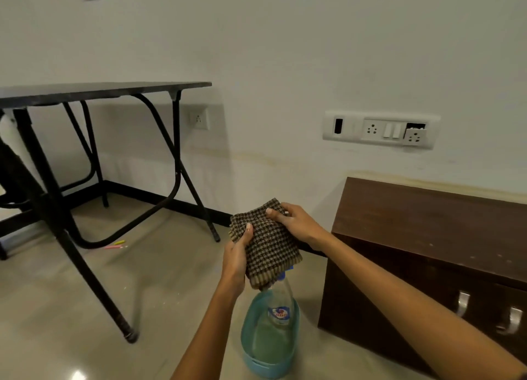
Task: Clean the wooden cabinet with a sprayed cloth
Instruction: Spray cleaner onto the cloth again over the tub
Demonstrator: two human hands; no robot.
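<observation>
I hold the folded checked cloth (pixel 265 242) up in both grips: my left hand (pixel 235 258) pinches its near-left edge, my right hand (pixel 296 223) closes on its far corner. The wooden cabinet (pixel 427 251) stands on the floor to my right, nearer my right hand, its long top running away rightward. Directly below the cloth, a spray bottle (pixel 281 302) stands in a blue tub (pixel 268 359); its label is too blurred to read.

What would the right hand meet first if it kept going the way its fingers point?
The right hand points left across the checked cloth it grips; beyond that, probably the left hand's thumb, though depth is unclear.
</observation>
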